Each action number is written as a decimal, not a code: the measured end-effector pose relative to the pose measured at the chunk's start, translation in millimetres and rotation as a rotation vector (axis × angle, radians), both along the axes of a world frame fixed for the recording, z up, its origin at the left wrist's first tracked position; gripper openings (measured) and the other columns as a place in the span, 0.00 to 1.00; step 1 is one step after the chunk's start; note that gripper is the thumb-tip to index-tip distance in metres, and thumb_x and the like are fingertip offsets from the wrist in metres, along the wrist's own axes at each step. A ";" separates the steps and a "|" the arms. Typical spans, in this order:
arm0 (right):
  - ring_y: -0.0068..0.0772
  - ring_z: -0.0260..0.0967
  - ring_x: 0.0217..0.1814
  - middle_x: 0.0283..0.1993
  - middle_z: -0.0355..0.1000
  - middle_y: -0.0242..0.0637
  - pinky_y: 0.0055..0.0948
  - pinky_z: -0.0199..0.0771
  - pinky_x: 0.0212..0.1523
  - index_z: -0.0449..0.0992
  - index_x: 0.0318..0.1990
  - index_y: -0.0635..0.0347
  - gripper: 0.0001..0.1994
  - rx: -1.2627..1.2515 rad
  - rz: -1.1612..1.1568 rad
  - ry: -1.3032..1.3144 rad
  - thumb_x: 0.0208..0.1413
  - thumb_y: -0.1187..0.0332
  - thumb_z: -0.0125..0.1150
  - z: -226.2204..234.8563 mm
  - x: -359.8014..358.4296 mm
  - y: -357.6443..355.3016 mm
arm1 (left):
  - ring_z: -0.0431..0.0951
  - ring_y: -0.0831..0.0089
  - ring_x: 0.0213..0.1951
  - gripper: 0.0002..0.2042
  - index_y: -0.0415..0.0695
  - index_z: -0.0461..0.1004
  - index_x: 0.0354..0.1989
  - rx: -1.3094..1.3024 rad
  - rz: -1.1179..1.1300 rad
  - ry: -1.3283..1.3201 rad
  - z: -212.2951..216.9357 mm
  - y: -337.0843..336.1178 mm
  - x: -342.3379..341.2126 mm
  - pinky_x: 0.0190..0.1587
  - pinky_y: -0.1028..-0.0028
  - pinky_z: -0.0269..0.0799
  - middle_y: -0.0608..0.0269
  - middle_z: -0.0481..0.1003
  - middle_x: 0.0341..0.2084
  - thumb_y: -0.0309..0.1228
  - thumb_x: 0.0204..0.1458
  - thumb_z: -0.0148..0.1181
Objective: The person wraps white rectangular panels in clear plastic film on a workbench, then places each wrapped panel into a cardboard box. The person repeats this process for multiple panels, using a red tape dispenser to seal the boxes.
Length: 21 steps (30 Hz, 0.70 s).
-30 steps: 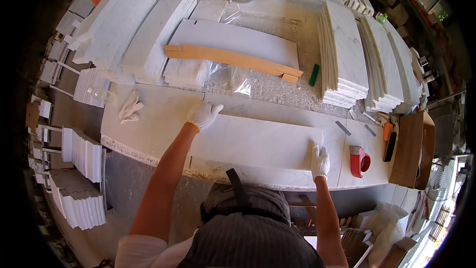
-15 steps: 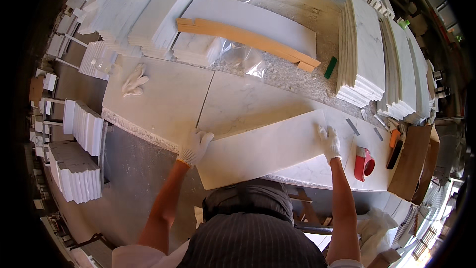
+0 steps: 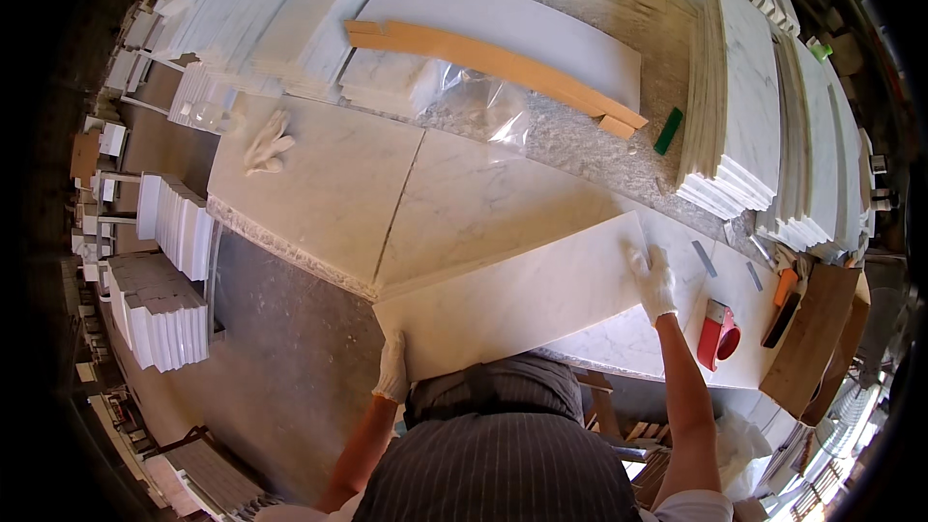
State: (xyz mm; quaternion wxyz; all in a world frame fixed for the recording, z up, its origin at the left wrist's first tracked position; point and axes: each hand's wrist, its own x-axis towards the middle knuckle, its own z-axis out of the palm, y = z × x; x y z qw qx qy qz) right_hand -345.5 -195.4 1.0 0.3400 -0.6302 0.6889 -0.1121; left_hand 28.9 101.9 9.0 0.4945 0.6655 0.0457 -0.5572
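Note:
A long white marble strip (image 3: 522,300) lies slantwise at the table's front, its near edge against my apron. My gloved left hand (image 3: 391,369) grips its left end near the close corner, with the fingertips partly hidden by the strip. Around the right end, my gloved right hand (image 3: 655,280) has its fingers at the strip's edge, slightly blurred. Beneath the strip are larger pale marble slabs (image 3: 309,174) that form the work surface. To the right of my right hand stands a red tape dispenser (image 3: 713,333).
A loose white glove (image 3: 268,145) lies at the left. An orange-brown cardboard strip (image 3: 493,68), clear plastic film (image 3: 503,111) and a green block (image 3: 668,130) are farther back. Stacked marble strips (image 3: 739,106) stand right. A cardboard box (image 3: 812,329) sits at the right edge.
My left hand has moved from the far left corner of the strip down to its near left corner. The strip has turned slightly. My right hand stays at the right end.

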 end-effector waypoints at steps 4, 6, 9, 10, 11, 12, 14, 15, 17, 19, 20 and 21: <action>0.55 0.71 0.52 0.51 0.72 0.54 0.44 0.69 0.52 0.74 0.54 0.61 0.26 -0.020 0.049 -0.062 0.61 0.47 0.58 -3.7 -8.8 -1.4 | 0.73 0.64 0.56 0.37 0.36 0.61 0.67 0.108 -0.008 -0.060 11.1 -14.7 -4.4 0.58 0.65 0.72 0.53 0.69 0.59 0.58 0.63 0.48; 0.52 0.71 0.53 0.52 0.72 0.53 0.42 0.69 0.55 0.72 0.57 0.61 0.27 0.046 0.088 -0.082 0.60 0.48 0.59 -3.4 -16.9 -5.6 | 0.74 0.63 0.56 0.37 0.36 0.61 0.67 0.149 -0.027 -0.081 20.6 -25.4 -6.4 0.58 0.65 0.72 0.51 0.70 0.59 0.59 0.64 0.47; 0.44 0.71 0.55 0.54 0.72 0.50 0.39 0.69 0.56 0.70 0.59 0.63 0.29 0.212 0.116 -0.085 0.60 0.49 0.61 3.4 -23.7 -12.5 | 0.74 0.62 0.57 0.37 0.36 0.61 0.67 0.140 -0.048 -0.050 21.4 -26.0 -3.4 0.58 0.65 0.72 0.50 0.70 0.59 0.59 0.63 0.47; 0.41 0.71 0.55 0.54 0.73 0.50 0.38 0.69 0.57 0.70 0.60 0.64 0.29 0.279 0.121 -0.082 0.60 0.49 0.61 8.1 -25.1 -16.0 | 0.74 0.62 0.58 0.38 0.36 0.61 0.67 0.137 -0.048 -0.020 22.1 -28.8 -0.2 0.58 0.65 0.72 0.50 0.70 0.59 0.60 0.63 0.47; 0.38 0.70 0.56 0.55 0.73 0.48 0.36 0.69 0.58 0.69 0.60 0.66 0.30 0.351 0.143 -0.086 0.61 0.50 0.61 18.3 -23.6 -21.6 | 0.74 0.63 0.58 0.38 0.37 0.61 0.67 0.136 -0.041 0.014 23.6 -29.5 3.7 0.59 0.65 0.72 0.51 0.71 0.59 0.60 0.63 0.47; 0.36 0.69 0.57 0.56 0.72 0.47 0.35 0.68 0.58 0.69 0.61 0.68 0.30 0.427 0.170 -0.089 0.61 0.50 0.61 30.3 -20.0 -27.4 | 0.74 0.63 0.59 0.38 0.37 0.61 0.68 0.138 -0.028 0.049 24.9 -27.1 7.4 0.59 0.65 0.72 0.51 0.71 0.60 0.60 0.63 0.47; 0.33 0.69 0.59 0.57 0.72 0.45 0.33 0.68 0.60 0.67 0.62 0.70 0.31 0.533 0.201 -0.261 0.63 0.51 0.61 33.9 -19.4 -31.4 | 0.73 0.64 0.59 0.39 0.38 0.61 0.68 0.132 -0.087 0.081 28.1 -36.2 22.0 0.59 0.66 0.72 0.54 0.71 0.61 0.62 0.62 0.48; 0.31 0.68 0.59 0.58 0.72 0.44 0.32 0.68 0.60 0.67 0.63 0.71 0.32 0.562 0.203 -0.435 0.63 0.51 0.60 27.8 -24.1 -30.8 | 0.73 0.65 0.59 0.40 0.38 0.61 0.68 0.134 -0.112 0.092 30.2 -42.0 31.7 0.59 0.67 0.71 0.55 0.70 0.61 0.62 0.62 0.48; 0.30 0.68 0.60 0.59 0.72 0.42 0.30 0.67 0.61 0.66 0.64 0.71 0.32 0.643 0.150 -0.699 0.64 0.52 0.60 19.4 -18.9 -25.4 | 0.74 0.67 0.59 0.40 0.39 0.62 0.68 0.158 -0.162 0.099 26.6 -47.3 51.4 0.59 0.67 0.72 0.58 0.71 0.60 0.63 0.61 0.49; 0.28 0.69 0.60 0.59 0.72 0.39 0.29 0.67 0.62 0.66 0.65 0.71 0.32 0.720 0.010 -0.863 0.65 0.53 0.59 26.0 -15.3 -20.3 | 0.74 0.68 0.58 0.39 0.39 0.62 0.68 0.222 -0.151 0.065 34.5 -63.4 61.4 0.58 0.68 0.74 0.58 0.71 0.60 0.62 0.61 0.50; 0.27 0.69 0.60 0.59 0.72 0.38 0.29 0.68 0.61 0.68 0.64 0.69 0.30 0.709 -0.064 -0.905 0.65 0.52 0.59 39.2 -4.8 -15.0 | 0.74 0.68 0.58 0.39 0.39 0.62 0.68 0.246 -0.151 0.049 37.1 -71.6 65.0 0.57 0.68 0.74 0.58 0.71 0.60 0.62 0.61 0.51; 0.26 0.69 0.59 0.58 0.72 0.38 0.28 0.69 0.60 0.68 0.64 0.68 0.30 0.702 -0.101 -0.892 0.65 0.52 0.59 39.6 -3.8 -12.8 | 0.75 0.68 0.57 0.39 0.39 0.63 0.67 0.212 -0.155 0.050 37.4 -78.0 68.1 0.56 0.69 0.75 0.57 0.72 0.59 0.61 0.61 0.52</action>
